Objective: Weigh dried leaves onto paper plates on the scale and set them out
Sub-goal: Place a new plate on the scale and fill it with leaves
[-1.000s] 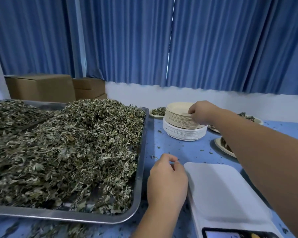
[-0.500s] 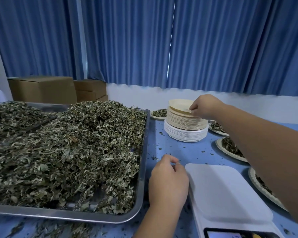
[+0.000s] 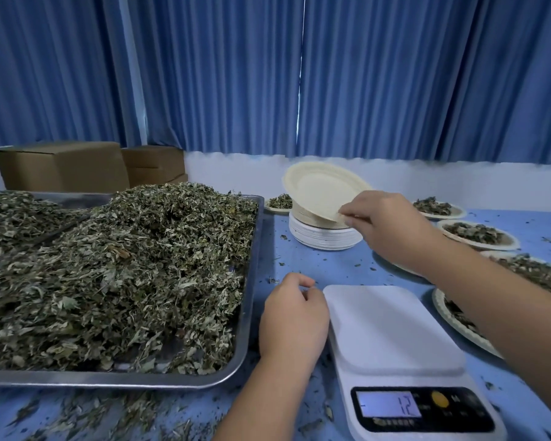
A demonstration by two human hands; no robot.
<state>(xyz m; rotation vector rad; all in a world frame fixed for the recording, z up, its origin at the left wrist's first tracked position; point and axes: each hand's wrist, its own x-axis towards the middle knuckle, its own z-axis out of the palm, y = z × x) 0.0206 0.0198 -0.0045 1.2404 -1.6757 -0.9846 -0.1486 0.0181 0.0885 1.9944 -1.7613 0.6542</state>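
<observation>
My right hand (image 3: 385, 227) pinches the near rim of a beige paper plate (image 3: 322, 189), which is tilted up above the stack of plates (image 3: 322, 233). My left hand (image 3: 295, 316) rests with loosely curled fingers on the blue table, touching the left edge of the white scale (image 3: 392, 332); it holds nothing. The scale's platform is bare and its display (image 3: 388, 409) is lit. A big heap of dried leaves (image 3: 115, 272) fills the metal tray (image 3: 248, 313) on the left.
Several paper plates with leaves (image 3: 477, 233) lie along the right side, partly under my right arm, and one more plate with leaves (image 3: 279, 203) sits behind the stack. Cardboard boxes (image 3: 61, 167) stand behind the tray. Leaf crumbs litter the table (image 3: 315, 268).
My right hand has lifted the top plate off the stack and tilted it toward me. My left hand has stayed beside the scale. The camera now shows the scale's display.
</observation>
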